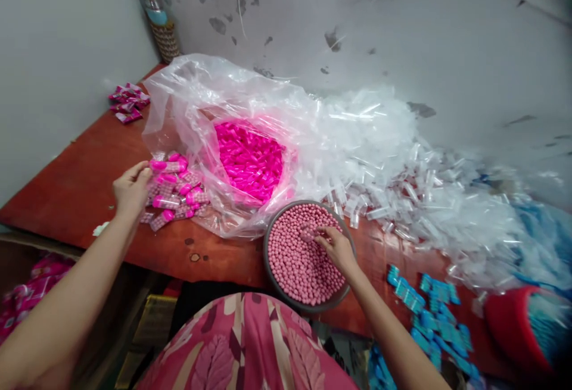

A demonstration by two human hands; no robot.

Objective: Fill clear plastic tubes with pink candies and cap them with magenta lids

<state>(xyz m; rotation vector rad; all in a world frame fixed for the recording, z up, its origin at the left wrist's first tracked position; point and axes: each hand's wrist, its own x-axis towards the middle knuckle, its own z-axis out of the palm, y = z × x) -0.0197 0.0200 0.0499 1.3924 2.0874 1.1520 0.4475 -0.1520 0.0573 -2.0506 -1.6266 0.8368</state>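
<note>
My left hand (130,189) is at the left edge of a pile of clear tubes (179,201) filled with pink beads and closed with bright pink caps. Its fingers are pinched at the cap of one capped tube (168,167) on top of the pile. Over a round grey bowl (267,259) of pink beads (295,268), my right hand (336,250) has its fingertips closed on a small clear tube (308,232), low against the beads. What the tube contains is hard to make out.
Behind the bowl, an open plastic bag (187,89) holds bright pink caps (250,161). Many empty clear tubes (415,184) spread to the right. Blue packets (440,315) and a red container (509,321) stand front right. Pink packets (128,102) and a bottle (156,12) are back left.
</note>
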